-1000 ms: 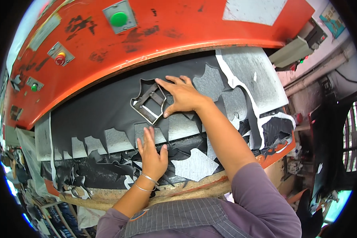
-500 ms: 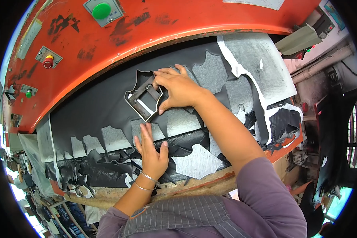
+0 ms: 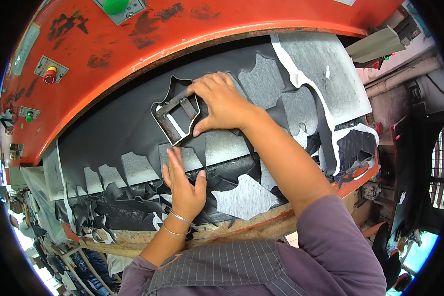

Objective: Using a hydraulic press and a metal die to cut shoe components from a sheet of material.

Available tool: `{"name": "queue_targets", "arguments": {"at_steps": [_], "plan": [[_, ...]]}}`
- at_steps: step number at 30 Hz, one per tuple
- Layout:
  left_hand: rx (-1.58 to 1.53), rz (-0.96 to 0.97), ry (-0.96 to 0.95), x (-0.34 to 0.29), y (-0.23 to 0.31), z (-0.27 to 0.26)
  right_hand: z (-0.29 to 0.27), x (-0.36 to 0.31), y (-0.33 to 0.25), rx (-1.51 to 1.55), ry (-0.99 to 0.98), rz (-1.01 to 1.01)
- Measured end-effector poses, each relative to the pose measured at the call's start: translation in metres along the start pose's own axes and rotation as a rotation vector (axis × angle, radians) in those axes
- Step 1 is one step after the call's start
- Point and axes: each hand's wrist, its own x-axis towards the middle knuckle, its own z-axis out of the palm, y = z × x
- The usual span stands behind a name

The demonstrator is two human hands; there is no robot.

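A metal cutting die (image 3: 170, 129), an open steel outline with cross bars inside, sits on a dark leather-like sheet (image 3: 108, 118). My right hand (image 3: 222, 101) grips its right side, fingers over the upper bar and thumb at the lower right edge. My left hand (image 3: 185, 185) lies with fingers stretched out just below the die's near corner; its fingertips are at or very near that corner. Around the die, shaped holes in the sheet reveal a grey-white board (image 3: 227, 148). Part of the die's right side is hidden by my right hand.
The red press machine (image 3: 158, 29) arches along the far side, with a red stop button (image 3: 50, 75) and green buttons at left. Torn dark scraps and a pale offcut (image 3: 245, 197) lie along the near edge, above a wooden ledge (image 3: 251, 227). A grey-white board (image 3: 325, 74) extends right.
The die has shifted slightly away from me and turned a little, still in my right hand. My left hand stays close to its near corner. The whole view has also shifted slightly.
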Motion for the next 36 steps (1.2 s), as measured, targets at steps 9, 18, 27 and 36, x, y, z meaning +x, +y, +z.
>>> {"name": "queue_targets", "arguments": {"at_steps": [9,18,27,36], "plan": [[-0.044,-0.026,-0.005,0.006,0.004,-0.002,-0.005,0.005,0.012,0.110,-0.055,0.090],[-0.037,-0.062,0.030,0.003,0.003,0.003,-0.006,0.013,0.012,0.076,-0.122,0.065],[-0.425,-0.039,0.154,-0.007,-0.020,-0.034,-0.025,-0.045,0.005,-0.087,0.000,0.198],[-0.591,-0.087,1.073,0.048,-0.171,-0.176,-0.061,-0.014,-0.097,0.220,0.543,0.094]]}}
